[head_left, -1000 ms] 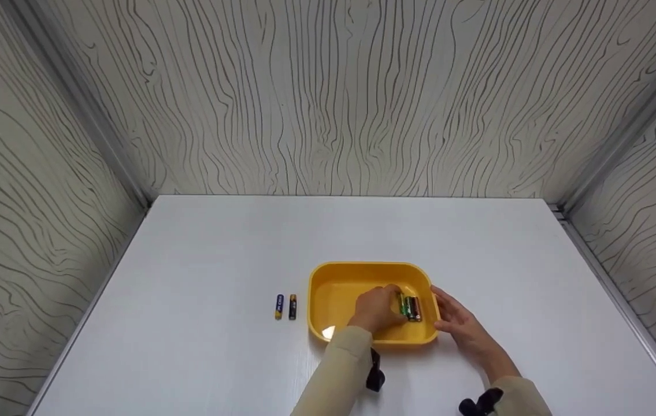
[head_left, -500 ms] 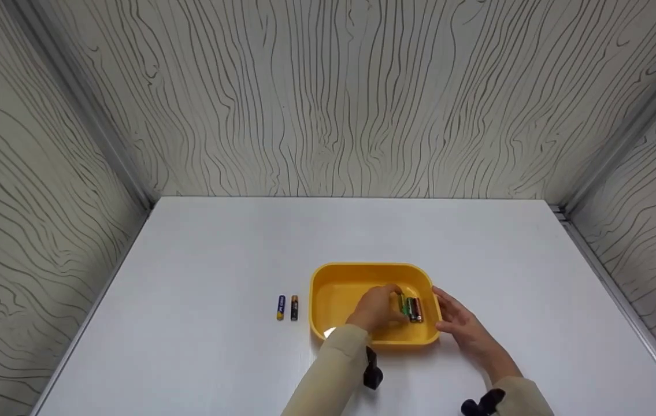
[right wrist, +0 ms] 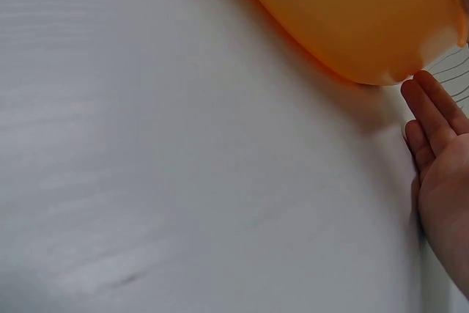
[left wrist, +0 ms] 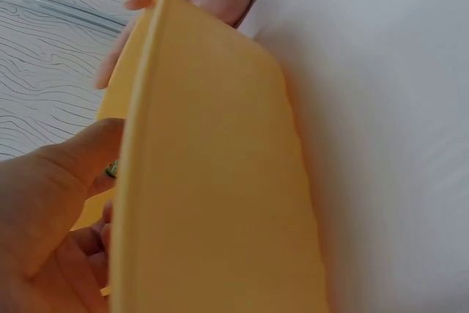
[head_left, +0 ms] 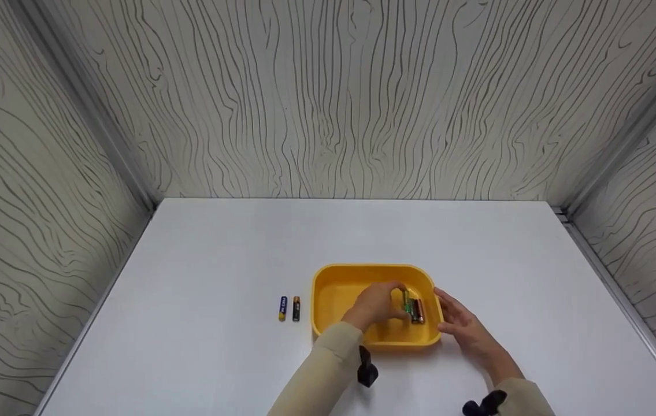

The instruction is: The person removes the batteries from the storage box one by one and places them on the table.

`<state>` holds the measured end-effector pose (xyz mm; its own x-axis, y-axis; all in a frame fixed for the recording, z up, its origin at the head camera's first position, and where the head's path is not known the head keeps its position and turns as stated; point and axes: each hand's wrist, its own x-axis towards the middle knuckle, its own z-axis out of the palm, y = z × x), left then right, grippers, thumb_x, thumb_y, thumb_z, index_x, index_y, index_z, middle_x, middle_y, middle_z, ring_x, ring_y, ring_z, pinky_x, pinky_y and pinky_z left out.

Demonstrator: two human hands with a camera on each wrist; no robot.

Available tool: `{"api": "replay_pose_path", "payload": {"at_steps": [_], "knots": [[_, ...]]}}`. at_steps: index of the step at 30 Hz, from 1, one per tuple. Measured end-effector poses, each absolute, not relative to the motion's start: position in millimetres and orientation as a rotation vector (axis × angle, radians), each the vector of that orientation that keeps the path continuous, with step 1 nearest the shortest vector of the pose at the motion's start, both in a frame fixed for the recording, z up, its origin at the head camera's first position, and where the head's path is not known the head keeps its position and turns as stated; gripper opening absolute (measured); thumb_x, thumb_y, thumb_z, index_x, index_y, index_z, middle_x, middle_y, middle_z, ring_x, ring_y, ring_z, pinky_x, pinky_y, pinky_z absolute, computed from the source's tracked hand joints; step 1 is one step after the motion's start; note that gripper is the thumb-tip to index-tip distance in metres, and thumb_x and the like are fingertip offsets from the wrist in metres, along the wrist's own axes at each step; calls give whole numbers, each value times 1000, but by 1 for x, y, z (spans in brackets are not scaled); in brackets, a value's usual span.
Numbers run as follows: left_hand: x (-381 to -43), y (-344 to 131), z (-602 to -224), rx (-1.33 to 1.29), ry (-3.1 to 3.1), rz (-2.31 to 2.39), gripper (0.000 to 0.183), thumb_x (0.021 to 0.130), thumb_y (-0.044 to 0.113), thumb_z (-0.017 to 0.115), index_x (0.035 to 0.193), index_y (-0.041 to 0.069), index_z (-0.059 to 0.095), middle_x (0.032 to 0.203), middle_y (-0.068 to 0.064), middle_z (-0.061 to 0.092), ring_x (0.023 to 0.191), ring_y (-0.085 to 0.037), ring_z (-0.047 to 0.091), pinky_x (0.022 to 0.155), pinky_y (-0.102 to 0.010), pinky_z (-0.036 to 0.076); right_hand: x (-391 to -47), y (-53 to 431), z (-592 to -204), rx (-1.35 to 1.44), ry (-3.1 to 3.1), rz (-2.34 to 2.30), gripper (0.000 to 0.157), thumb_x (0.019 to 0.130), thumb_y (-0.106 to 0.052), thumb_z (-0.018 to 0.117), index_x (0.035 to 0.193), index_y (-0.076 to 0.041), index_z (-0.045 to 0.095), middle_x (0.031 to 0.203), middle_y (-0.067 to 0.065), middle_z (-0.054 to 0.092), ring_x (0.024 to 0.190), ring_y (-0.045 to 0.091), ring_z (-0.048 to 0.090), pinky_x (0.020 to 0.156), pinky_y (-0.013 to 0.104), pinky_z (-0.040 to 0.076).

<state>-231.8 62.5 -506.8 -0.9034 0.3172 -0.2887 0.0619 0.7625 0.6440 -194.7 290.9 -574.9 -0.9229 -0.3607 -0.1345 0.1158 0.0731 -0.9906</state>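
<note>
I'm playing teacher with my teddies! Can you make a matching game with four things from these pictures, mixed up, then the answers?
1. tray
2. left hand
3. right hand
4. blue battery

A. outside the tray, at its right end
B. on the table, left of the tray
C. plain yellow
D. reaching into the tray

1-C, 2-D, 3-A, 4-B

In the head view the bare left hand [head_left: 375, 303] is covering part of the floor of the glossy yellow round-cornered tray [head_left: 362, 266] and the ends of the slim green battery [head_left: 406, 300]. The tray's wall is hiding the left fingertips in the left wrist view, while the right wrist view's edges are cropping the tray and the bare right hand [right wrist: 447, 181].
</note>
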Motion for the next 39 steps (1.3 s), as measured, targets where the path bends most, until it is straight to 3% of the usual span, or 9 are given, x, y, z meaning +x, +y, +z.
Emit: {"api": "replay_pose_path", "payload": {"at_steps": [4,8,11,13,16,21,25,33,39], "knots": [[-232,58,-500,358,2601,886,50,79,31,79,125,27,60,128,2,64,112,-15,60,106,-35,46,-195,292,-576,-244,2015,-1915,73,95,-7,57,155,-11,15,162,4,21,122,-23,41,100,6,38],[-234,53,-495,402,2608,903,51,78,32,79,126,25,60,129,1,64,114,-16,60,105,-35,47,-195,291,-578,-196,2020,-1914,73,94,-8,58,154,-14,17,150,-18,33,122,-23,41,100,6,37],[-235,48,-491,453,2615,920,52,78,32,79,126,23,60,129,0,64,115,-16,60,105,-35,47,-195,290,-578,-151,2025,-1909,73,94,-10,60,154,-16,20,157,-9,29,121,-23,42,100,5,38],[-236,45,-489,504,2625,926,53,78,32,79,127,21,60,127,-2,65,109,-16,61,100,-33,49,-195,290,-577,-148,2027,-1909,73,94,-10,59,154,-15,19,161,1,23,121,-23,42,99,5,38],[-237,39,-485,557,2635,936,54,78,33,79,127,21,60,119,-5,67,94,-13,59,88,-28,51,-194,290,-577,-170,2032,-1914,74,94,-9,59,155,-13,17,160,4,23,120,-23,43,99,6,38],[-238,30,-479,584,2628,960,53,79,32,79,128,21,59,103,-7,66,78,-9,46,68,-21,41,-194,289,-575,-180,2028,-1925,74,94,-8,59,154,-11,16,162,11,19,119,-24,43,99,5,38],[-237,24,-475,611,2632,959,53,80,32,78,128,22,59,92,-6,62,74,-9,44,62,-20,35,-194,289,-574,-182,2035,-1918,74,94,-8,59,154,-10,16,161,23,7,118,-25,42,98,4,37],[-236,11,-468,664,2655,949,53,79,34,79,127,21,60,80,4,51,72,-8,43,61,-19,33,-193,288,-576,-143,2038,-1906,73,94,-9,59,154,-15,19,162,19,7,118,-25,42,98,4,37],[-237,-1,-466,663,2640,956,53,79,35,78,128,22,60,81,5,51,73,-8,43,61,-19,34,-194,288,-575,-108,2065,-1877,73,94,-12,60,154,-18,20,163,16,10,117,-26,42,98,3,36]]}}
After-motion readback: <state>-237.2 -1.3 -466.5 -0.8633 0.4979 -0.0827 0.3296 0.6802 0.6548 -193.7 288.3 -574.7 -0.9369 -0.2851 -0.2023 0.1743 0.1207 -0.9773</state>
